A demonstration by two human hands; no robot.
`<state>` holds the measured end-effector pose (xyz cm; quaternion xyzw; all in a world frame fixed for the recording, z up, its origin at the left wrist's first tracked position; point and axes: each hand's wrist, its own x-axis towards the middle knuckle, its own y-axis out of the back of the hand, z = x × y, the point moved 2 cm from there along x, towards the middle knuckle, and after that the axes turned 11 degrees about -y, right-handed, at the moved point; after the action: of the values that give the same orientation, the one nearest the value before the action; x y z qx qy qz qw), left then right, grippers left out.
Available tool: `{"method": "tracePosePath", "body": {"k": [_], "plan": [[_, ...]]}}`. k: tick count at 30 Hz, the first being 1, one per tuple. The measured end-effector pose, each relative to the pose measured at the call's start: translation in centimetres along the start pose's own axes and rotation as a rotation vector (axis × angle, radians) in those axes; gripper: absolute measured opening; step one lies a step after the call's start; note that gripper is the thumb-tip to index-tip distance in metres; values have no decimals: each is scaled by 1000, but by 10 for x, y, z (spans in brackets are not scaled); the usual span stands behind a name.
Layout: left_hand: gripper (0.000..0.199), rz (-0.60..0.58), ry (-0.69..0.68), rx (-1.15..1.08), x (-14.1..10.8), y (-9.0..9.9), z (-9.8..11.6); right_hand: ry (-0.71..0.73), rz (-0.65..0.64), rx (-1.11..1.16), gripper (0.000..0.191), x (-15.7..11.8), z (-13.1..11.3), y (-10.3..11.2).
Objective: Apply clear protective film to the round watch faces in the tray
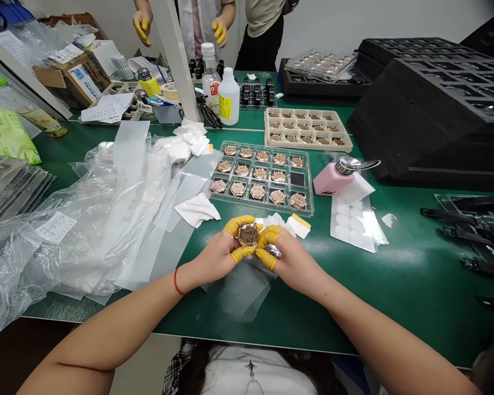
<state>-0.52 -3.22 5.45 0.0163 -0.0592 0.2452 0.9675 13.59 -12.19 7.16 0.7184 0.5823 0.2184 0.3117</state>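
1. Your green workbench [411, 296] holds a clear tray [267, 149] of rose-gold watch cases [260, 173], just ahead of your hands.
2. Your left hand [216, 255] and right hand [292, 263], fingers curled closed, grip one watch case [248, 235] between them, above a clear plastic sheet [247, 291].
3. Yellow finger cots [242, 223] cover your fingertips.

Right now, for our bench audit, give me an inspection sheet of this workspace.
surface: green bench mat, with items spread across it.
job's things: round rose-gold metal part between the hands; clear tray of similar parts, one pocket showing none; beige tray of more parts behind it.
clutter: plastic bags, white wipes, pink pump bottle, cardboard box.
hands: left hand and right hand both grip the part, wearing yellow finger cots.
cables: nothing seen.
surroundings: co-worker across the bench; stacked black foam trays at right.
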Motion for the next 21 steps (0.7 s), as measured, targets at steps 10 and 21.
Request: {"method": "tracePosePath", "body": {"k": [10,21], "plan": [[49,186,93,-195,7,4,0,-40,-28,188,8,-2,0,20],[48,-30,110,-193,0,-10,3,-409,-282,917,25,4,-1,7]]}}
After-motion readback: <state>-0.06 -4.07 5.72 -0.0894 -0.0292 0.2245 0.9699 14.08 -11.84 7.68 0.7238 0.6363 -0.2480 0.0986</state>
